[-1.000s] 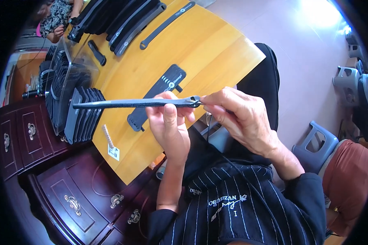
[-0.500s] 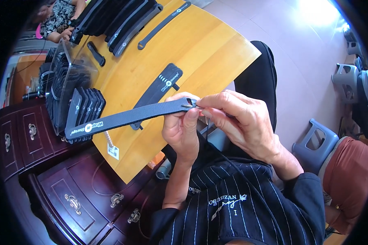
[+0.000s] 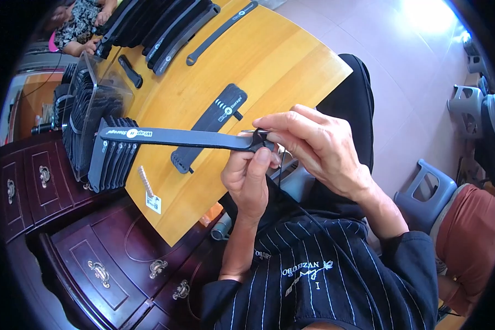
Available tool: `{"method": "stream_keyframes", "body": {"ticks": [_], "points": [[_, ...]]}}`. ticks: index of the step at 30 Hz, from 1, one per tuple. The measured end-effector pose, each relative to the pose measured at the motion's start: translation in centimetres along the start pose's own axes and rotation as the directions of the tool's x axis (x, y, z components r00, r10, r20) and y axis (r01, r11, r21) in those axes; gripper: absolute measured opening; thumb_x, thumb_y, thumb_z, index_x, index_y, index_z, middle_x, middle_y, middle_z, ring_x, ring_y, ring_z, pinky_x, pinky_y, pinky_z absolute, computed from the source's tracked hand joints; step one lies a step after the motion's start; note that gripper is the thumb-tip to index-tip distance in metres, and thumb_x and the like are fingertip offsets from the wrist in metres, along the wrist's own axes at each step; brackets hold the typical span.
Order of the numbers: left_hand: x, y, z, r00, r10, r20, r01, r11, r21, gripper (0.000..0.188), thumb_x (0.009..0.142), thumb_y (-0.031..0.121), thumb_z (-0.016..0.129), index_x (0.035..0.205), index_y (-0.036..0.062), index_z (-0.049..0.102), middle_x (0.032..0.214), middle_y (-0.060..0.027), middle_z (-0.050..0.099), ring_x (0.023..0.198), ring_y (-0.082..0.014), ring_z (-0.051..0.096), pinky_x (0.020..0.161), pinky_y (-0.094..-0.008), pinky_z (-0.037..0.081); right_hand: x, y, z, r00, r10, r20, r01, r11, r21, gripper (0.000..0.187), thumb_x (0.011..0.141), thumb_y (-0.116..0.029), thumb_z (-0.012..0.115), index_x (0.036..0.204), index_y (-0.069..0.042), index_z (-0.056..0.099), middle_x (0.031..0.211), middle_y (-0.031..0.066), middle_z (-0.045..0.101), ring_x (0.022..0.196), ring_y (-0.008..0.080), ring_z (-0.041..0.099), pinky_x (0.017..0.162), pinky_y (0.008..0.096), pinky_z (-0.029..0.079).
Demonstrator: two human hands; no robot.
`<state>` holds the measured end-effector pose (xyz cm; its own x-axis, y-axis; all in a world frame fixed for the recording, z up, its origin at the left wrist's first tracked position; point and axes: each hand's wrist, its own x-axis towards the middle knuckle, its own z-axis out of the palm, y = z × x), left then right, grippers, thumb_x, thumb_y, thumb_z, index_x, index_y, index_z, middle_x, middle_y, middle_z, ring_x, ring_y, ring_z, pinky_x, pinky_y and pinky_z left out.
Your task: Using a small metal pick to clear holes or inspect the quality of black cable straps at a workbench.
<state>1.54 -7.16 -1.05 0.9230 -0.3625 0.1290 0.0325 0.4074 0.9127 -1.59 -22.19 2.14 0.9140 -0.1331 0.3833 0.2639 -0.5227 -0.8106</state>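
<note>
My left hand [image 3: 246, 184] pinches one end of a long dark-grey strap [image 3: 184, 138] between thumb and fingers. The strap's far end reaches left over a row of similar straps [image 3: 114, 159]. At the held end, a narrow black loop [image 3: 258, 137] stands up. My right hand [image 3: 322, 151] is closed just right of it, thumb and fingertips pinched on a thin metal tool [image 3: 249, 131] whose tip lies at the loop; its exact kind is unclear. Beneath the strap, a wider black strap bundle [image 3: 212, 124] with small side tabs rests on the table.
The yellow wooden table [image 3: 291, 60] bears strap piles [image 3: 176, 38], a single strap [image 3: 220, 36], a short strap [image 3: 130, 71], a clear box [image 3: 88, 126] of straps and a white tag [image 3: 153, 203]. Dark drawers [image 3: 93, 253] stand left, a grey stool [image 3: 426, 190] right. Another person's hand [image 3: 88, 47] shows far left.
The strap's far end has swung upward, and the held end has turned, raising its black loop. My right hand has shifted slightly left, bringing the metal tool to the loop's top.
</note>
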Motion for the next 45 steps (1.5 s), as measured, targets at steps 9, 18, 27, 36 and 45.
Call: {"method": "stream_keyframes", "body": {"ticks": [9,18,27,36,45], "points": [[0.7,2.1,0.0,0.997,-0.074,0.021,0.076,0.983,-0.168,0.025,0.092,0.024,0.053,0.100,0.0002,0.054,0.087,-0.0011,0.054,0.068,-0.0041,0.042,0.061,-0.0174,0.035,0.1,-2.5,-0.6,0.984,-0.009,0.177,0.026,0.995,-0.093,0.027,0.085,-0.013,0.064,0.112,-0.010,0.066,0.073,0.0015,0.061,0.064,0.0153,0.064,0.055,0.0272,0.051],[0.9,2.0,0.5,0.997,-0.075,-0.012,0.076,0.994,0.074,0.022,0.096,0.017,0.054,0.094,-0.0039,0.059,0.076,-0.0087,0.063,0.061,-0.0115,0.057,0.057,-0.0215,0.045,0.3,-1.8,-0.5,1.000,-0.006,-0.027,0.004,0.997,-0.074,0.022,0.086,-0.008,0.064,0.108,-0.008,0.066,0.074,0.0047,0.059,0.063,0.0148,0.062,0.054,0.0256,0.048],[1.4,2.1,0.6,0.998,0.018,-0.059,-0.006,0.979,0.203,0.018,0.096,0.010,0.053,0.092,-0.0064,0.061,0.076,-0.0122,0.068,0.064,-0.0114,0.063,0.059,-0.0225,0.050,1.5,-0.5,0.5,0.998,-0.034,-0.062,0.027,0.993,-0.111,0.023,0.084,-0.009,0.064,0.108,-0.012,0.066,0.076,0.0037,0.061,0.065,0.0162,0.064,0.054,0.0254,0.049],[0.7,3.1,0.0,0.994,-0.030,-0.102,0.040,0.994,0.100,0.031,0.098,0.015,0.045,0.082,-0.0056,0.061,0.076,-0.0126,0.066,0.060,-0.0124,0.060,0.055,-0.0234,0.048,3.5,-0.2,-1.1,0.999,-0.018,-0.029,0.017,0.999,-0.049,0.021,0.085,-0.011,0.066,0.105,-0.012,0.069,0.070,0.0047,0.059,0.055,0.0158,0.055,0.050,0.0266,0.042],[2.2,4.3,-1.2,0.983,-0.018,-0.184,0.028,0.998,0.052,0.033,0.099,0.018,0.043,0.080,-0.0046,0.059,0.070,-0.0111,0.062,0.052,-0.0119,0.054,0.048,-0.0231,0.041,2.7,-2.0,-0.5,0.947,0.248,0.202,-0.305,0.892,0.335,0.069,0.063,-0.028,0.087,0.124,-0.009,0.058,0.068,-0.0054,0.036,0.059,0.0050,0.032,0.054,0.0195,0.029]]}}
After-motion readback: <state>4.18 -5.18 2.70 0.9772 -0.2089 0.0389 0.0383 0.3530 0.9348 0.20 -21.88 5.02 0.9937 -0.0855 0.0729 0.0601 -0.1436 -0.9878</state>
